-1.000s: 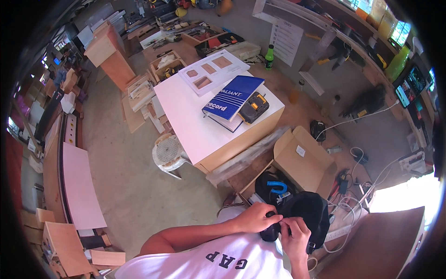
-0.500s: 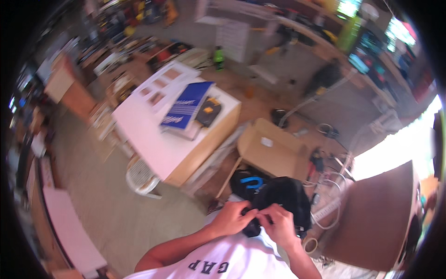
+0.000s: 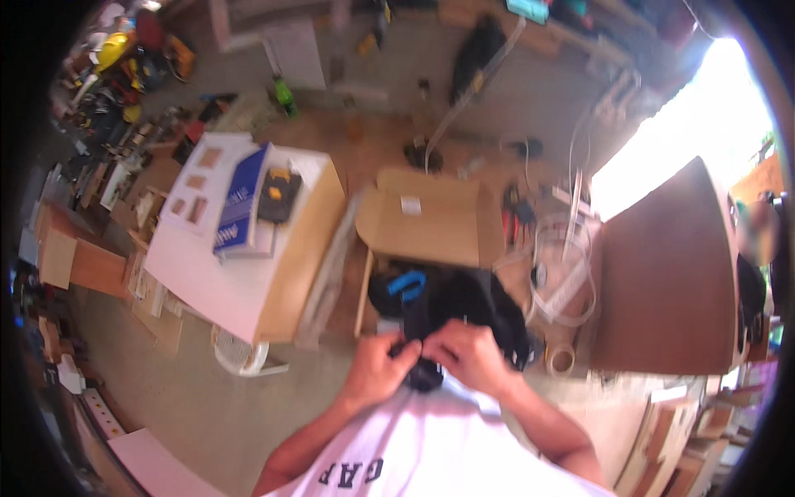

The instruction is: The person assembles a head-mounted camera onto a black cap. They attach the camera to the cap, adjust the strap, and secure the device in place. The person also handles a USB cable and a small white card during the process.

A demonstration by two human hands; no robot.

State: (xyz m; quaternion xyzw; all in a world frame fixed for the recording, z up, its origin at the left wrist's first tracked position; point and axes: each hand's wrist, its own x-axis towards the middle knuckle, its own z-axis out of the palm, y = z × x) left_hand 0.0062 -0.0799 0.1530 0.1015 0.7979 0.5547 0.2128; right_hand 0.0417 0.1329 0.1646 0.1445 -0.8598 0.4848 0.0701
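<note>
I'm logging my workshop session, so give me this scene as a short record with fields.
Left hand: gripping a small black item
Right hand: fingers bunched at that item; anything pinched is hidden
Beyond hands: open cardboard box, blue curved piece before its raised lid
White-topped unit: blue book, black-and-yellow device, printed sheets
Floor: white stool beside the unit

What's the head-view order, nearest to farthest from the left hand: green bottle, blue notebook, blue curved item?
1. Blue curved item: just ahead of the left hand, in the open box.
2. Blue notebook: ahead-left, on the white surface.
3. Green bottle: ahead-left, beyond the white surface.
</note>
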